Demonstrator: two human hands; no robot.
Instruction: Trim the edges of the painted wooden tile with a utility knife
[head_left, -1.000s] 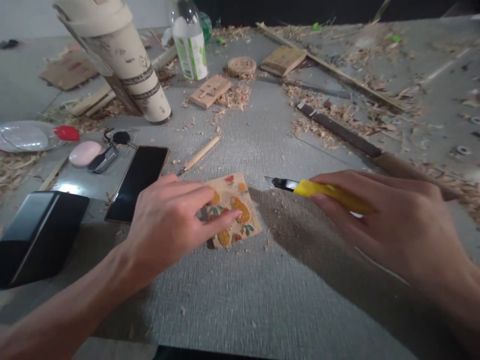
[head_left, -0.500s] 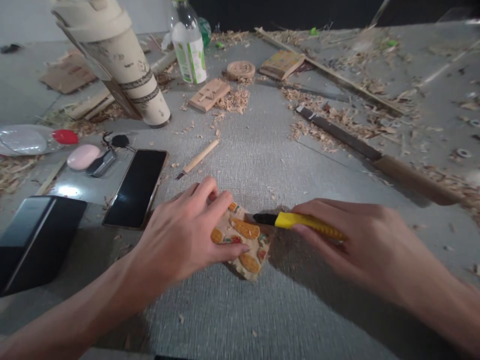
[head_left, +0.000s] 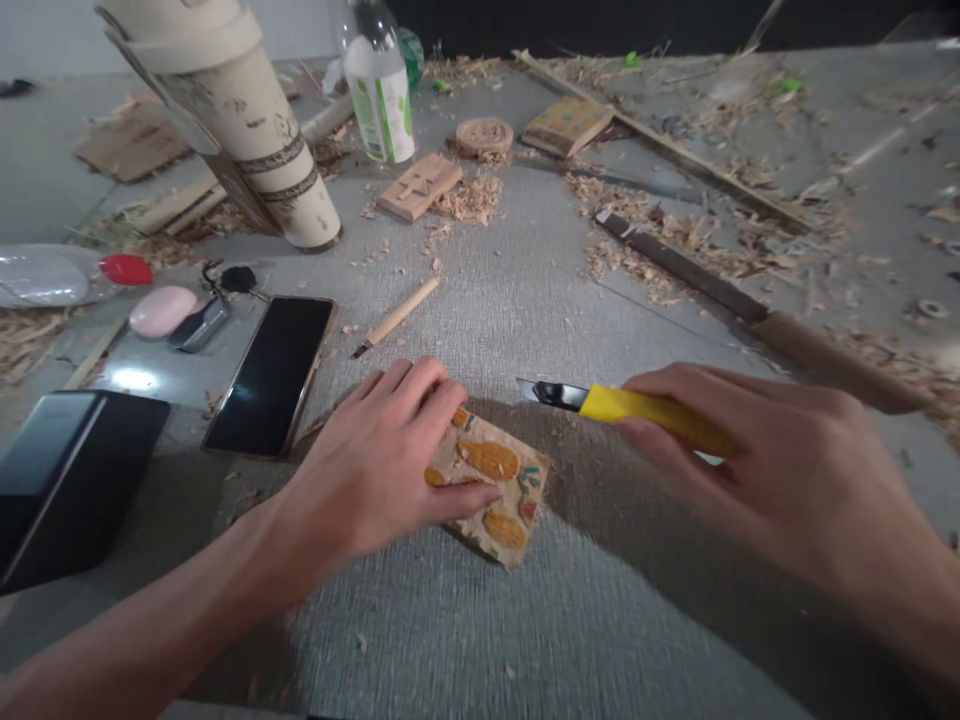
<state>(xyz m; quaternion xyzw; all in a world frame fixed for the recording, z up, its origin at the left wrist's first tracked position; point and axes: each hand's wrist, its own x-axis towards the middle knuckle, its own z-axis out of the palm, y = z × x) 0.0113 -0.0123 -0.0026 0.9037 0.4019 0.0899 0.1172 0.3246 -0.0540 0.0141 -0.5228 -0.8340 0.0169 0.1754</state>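
A small square wooden block (head_left: 504,490), carved and painted with orange and green shapes, lies flat on the grey mat (head_left: 525,600). My left hand (head_left: 382,465) rests on its left part, fingers pressed down across it, holding it in place. My right hand (head_left: 765,460) is closed around a yellow utility knife (head_left: 637,405). The knife's dark blade points left and hovers just above and right of the block, not touching it.
A black phone (head_left: 274,372) and a dark box (head_left: 64,480) lie at the left. A wooden-handled carving tool (head_left: 396,316), a long file (head_left: 750,305), a bottle (head_left: 379,85), a tall decorated cylinder (head_left: 255,130), wood pieces and shavings spread across the back.
My left hand turned the block and pulled it nearer. The knife came down to the block's edge half a second ago and has since lifted up and to the right.
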